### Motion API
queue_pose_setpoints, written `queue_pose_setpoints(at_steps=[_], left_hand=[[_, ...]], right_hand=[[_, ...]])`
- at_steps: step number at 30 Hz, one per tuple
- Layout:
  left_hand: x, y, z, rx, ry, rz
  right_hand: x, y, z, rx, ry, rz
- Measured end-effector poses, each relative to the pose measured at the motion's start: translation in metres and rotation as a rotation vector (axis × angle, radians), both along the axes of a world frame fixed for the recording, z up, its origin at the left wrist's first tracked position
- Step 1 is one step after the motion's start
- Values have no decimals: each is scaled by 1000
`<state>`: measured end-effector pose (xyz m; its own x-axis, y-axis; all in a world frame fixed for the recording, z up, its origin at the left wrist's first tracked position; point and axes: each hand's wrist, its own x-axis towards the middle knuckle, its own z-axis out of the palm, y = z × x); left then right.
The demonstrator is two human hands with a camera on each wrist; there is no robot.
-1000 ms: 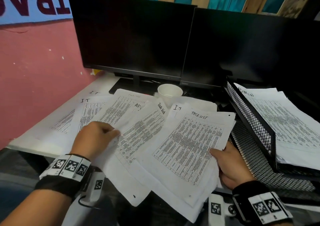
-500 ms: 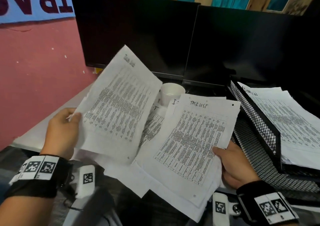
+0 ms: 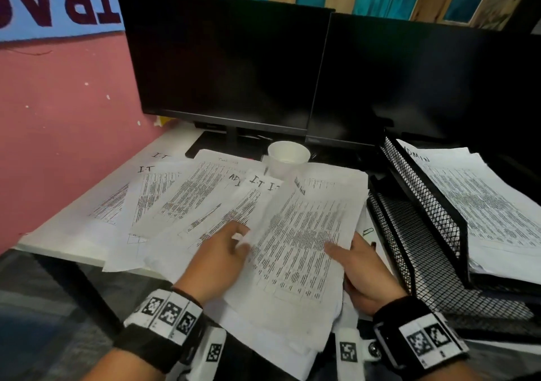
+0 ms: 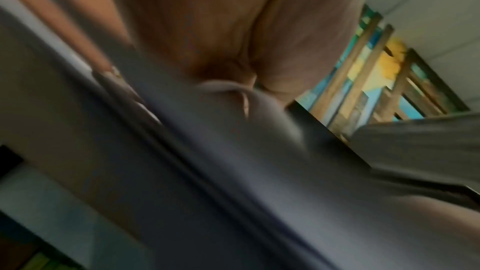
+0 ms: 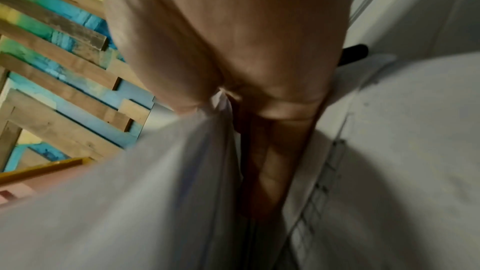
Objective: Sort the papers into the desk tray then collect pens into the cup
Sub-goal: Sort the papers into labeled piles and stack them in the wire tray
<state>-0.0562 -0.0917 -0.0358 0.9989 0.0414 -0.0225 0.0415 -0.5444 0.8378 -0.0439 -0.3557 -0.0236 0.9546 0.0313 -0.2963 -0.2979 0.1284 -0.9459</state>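
- Two dark monitors (image 3: 225, 58) fill the upper middle of the head view, side by side, with a pink wall (image 3: 64, 111) at the left and painted wooden slats along the top.
- The white counter (image 3: 58, 234) runs from the left centre toward the monitors.
- A black mesh tray (image 3: 421, 205) stands at the right of the frame; its upper tier carries a stack of printed sheets, the top one marked "ADMIN" by hand. The lower tier, nearer the middle, shows bare mesh.
- Loose papers (image 3: 190, 199) lie fanned across the counter at centre left, overlapping; several are hand-marked "IT".
- A batch of sheets (image 3: 301, 249) sits at lower centre, its near edge hanging past the counter's front.
- The right hand (image 3: 363, 272), lower right of centre, is clamped on the batch's right edge, thumb on top; the right wrist view shows the paper edge pinched between thumb and fingers.
- The left hand (image 3: 216, 260), lower centre, pinches the left edge of the batch's top sheet, which curls up at the fingertips. The left wrist view is blurred and shows only a thumb against paper.
- A white paper cup (image 3: 288, 158) stands upright at centre, just behind the papers and in front of the monitors.
- No pens can be made out.
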Motion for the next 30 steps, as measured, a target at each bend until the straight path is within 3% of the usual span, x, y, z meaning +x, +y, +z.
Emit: queue_pose_setpoints(at_steps=[2, 5, 10, 18, 22, 28, 30], left_hand=[[-2, -6, 4, 39, 29, -99], [1, 2, 15, 27, -9, -64], [1, 14, 50, -270, -66, -3], [-7, 9, 113, -412, -563, 23], [-6, 15, 111, -451, -573, -9], [-10, 19, 113, -336, -634, -74], [-11, 17, 121, -399, -640, -78]], right_hand=[[0, -2, 2, -97, -46, 11], [-4, -3, 24, -152, -133, -7], [-14, 2, 82, -197, -376, -26], [-22, 30, 135, -312, -810, -242], [-20, 32, 125, -323, -833, -221], [-24, 35, 109, -321, -767, -137], [-26, 35, 113, -323, -770, -150]])
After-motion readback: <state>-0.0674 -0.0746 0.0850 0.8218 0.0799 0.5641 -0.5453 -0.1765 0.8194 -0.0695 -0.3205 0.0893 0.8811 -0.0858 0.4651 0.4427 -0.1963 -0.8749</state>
